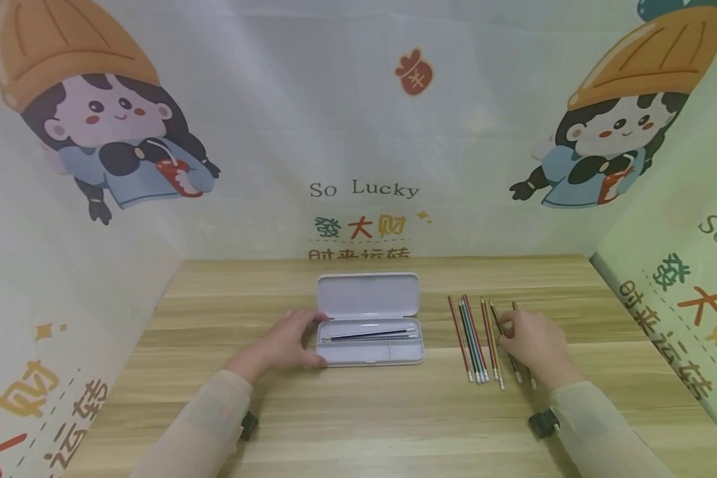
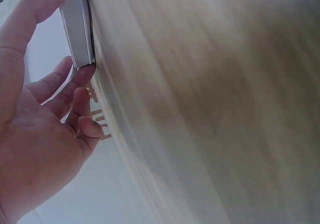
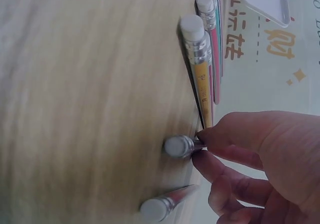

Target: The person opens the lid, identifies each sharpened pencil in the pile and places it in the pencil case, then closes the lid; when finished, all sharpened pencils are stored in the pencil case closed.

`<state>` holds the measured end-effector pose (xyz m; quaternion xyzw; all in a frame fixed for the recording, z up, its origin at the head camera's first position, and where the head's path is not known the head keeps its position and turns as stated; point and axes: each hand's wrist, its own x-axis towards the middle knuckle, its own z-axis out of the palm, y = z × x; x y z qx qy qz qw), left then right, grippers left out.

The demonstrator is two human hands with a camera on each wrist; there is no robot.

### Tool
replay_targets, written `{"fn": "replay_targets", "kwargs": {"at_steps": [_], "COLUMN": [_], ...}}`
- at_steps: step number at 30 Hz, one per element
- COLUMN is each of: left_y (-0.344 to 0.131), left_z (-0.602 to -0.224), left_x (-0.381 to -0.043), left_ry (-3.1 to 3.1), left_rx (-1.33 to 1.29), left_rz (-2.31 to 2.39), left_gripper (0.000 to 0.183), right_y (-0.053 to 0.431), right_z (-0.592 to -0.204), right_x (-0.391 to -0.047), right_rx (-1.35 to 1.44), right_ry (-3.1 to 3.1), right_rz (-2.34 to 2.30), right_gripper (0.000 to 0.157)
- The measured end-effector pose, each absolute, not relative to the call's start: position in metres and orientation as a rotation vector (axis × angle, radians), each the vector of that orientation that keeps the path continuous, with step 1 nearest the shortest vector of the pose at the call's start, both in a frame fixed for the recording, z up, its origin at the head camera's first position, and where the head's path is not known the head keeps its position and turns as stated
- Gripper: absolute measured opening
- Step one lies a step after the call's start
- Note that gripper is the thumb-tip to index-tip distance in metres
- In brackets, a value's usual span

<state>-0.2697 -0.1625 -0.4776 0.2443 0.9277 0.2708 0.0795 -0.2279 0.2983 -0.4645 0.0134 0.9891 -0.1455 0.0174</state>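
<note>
An open white pencil case (image 1: 367, 295) lies on the table, its lid tipped back, with a few dark pencils (image 1: 370, 335) in the rear compartment. My left hand (image 1: 287, 340) holds the case's left end, thumb at the front corner and fingers toward the back; the left wrist view shows the case edge (image 2: 79, 32) between them. Over on the right, my right hand (image 1: 534, 345) pinches a dark pencil (image 3: 179, 146) between thumb and index finger. Another eraser-tipped pencil (image 3: 155, 210) lies to its right. A yellow pencil (image 3: 201, 79) is on the other side.
Between the case and my right hand lie several red, teal and dark pencils (image 1: 472, 342), erasers toward me. Beneath everything is a wood-grain table (image 1: 358, 418). A printed cloth (image 1: 263, 133) stands behind and along both sides.
</note>
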Motion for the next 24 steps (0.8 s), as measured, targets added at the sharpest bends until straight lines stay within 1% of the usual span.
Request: {"fn": "replay_targets", "kwargs": {"at_steps": [16, 24], "left_y": [-0.1626, -0.1625], "left_z": [-0.4781, -0.4785], "left_x": [-0.2707, -0.2710], "left_ry": [2.768, 2.768], "left_rx": [0.714, 0.697], "left_rz": [0.809, 0.796], "left_gripper": [0.086, 0.086], "right_y": [0.2978, 0.2961], "right_z": [-0.4634, -0.4606], "right_x": [-0.2254, -0.2247], "right_rx": [0.130, 0.062], "right_ry": [3.038, 3.096], "right_rz": [-0.588, -0.631], "right_gripper": [0.045, 0.044]}}
